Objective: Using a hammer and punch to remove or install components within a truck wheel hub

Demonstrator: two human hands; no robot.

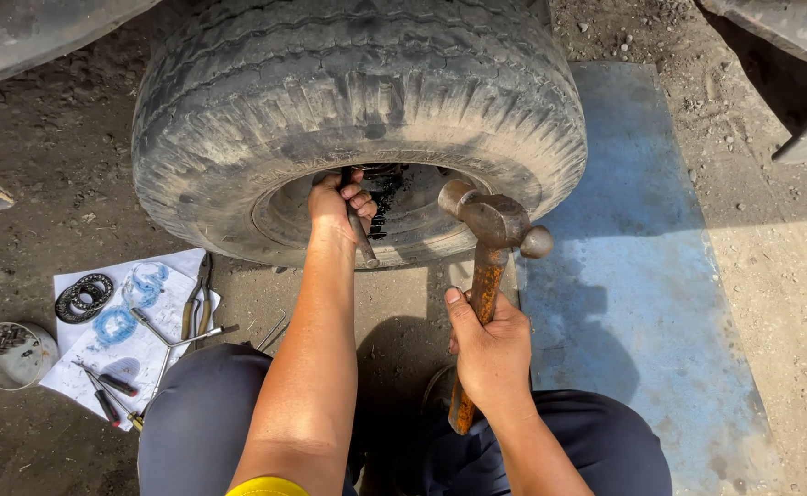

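Rusty ball-peen hammer (491, 241) raised just near of the wheel hub (394, 207), right hand (491, 354) with fingers wrapped tight on its handle; left hand (339, 204) with fingers closed round a dark steel punch (359, 230) set into the hub of the worn tyre (358, 101). Likely trouble: a glancing blow skidding off the punch onto those knuckles, so close beside it. No labels readable; only white paper (160, 303) near left on the dirt, carrying bearing rings (84, 296), pliers (194, 308) and screwdrivers (102, 390), beside a round tin (13, 354).

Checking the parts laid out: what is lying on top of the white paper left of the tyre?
On the white paper lie dark bearing rings, blue rings, pliers and screwdrivers. The person's knee covers its near corner; anything there is hidden.
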